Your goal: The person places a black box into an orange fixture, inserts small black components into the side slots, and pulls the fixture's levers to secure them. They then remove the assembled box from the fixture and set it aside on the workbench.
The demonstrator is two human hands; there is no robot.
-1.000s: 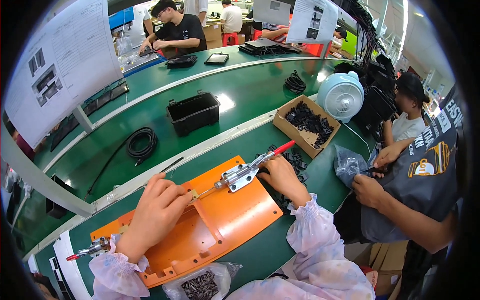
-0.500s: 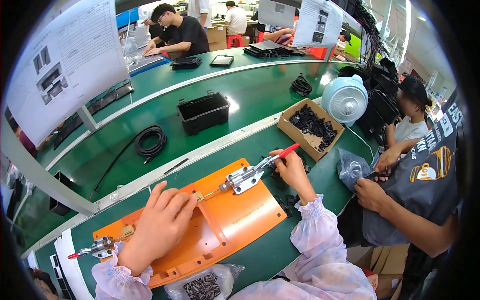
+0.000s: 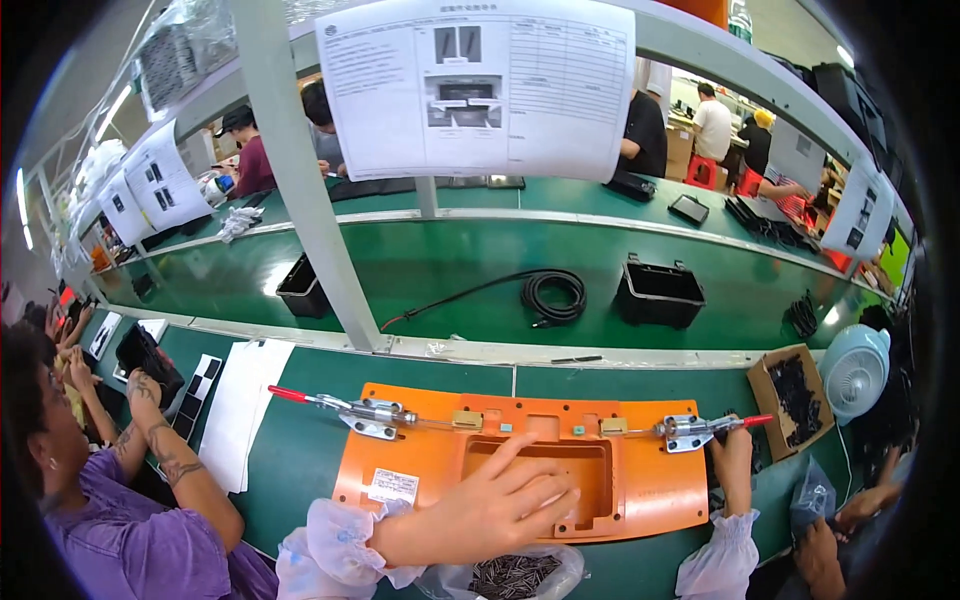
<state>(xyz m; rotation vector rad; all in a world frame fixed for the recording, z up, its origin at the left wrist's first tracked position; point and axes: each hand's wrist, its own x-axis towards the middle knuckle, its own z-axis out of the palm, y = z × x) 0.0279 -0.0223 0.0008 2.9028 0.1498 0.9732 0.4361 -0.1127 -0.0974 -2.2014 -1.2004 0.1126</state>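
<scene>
Green worktop [image 3: 300, 460] along the lower frame. Nearest, bottom centre: plastic bag [image 3: 570, 572] of small metal pins. Left hand [image 3: 500, 508] spread loosely over the orange plate [image 3: 655, 485], lower centre; nothing seen in its fingers, contact unclear. Right hand [image 3: 734, 460] at the right clamp [image 3: 688, 432], by its red handle [image 3: 758, 421]; fingers bent, cannot tell whether they grip. Step looks like working that clamp; next move calls for sure hold of the handle, left fingers clear of the rod. Farther: coiled cable [image 3: 553, 316], black box [image 3: 655, 308], hanging sheet [image 3: 480, 150] at upper centre.
</scene>
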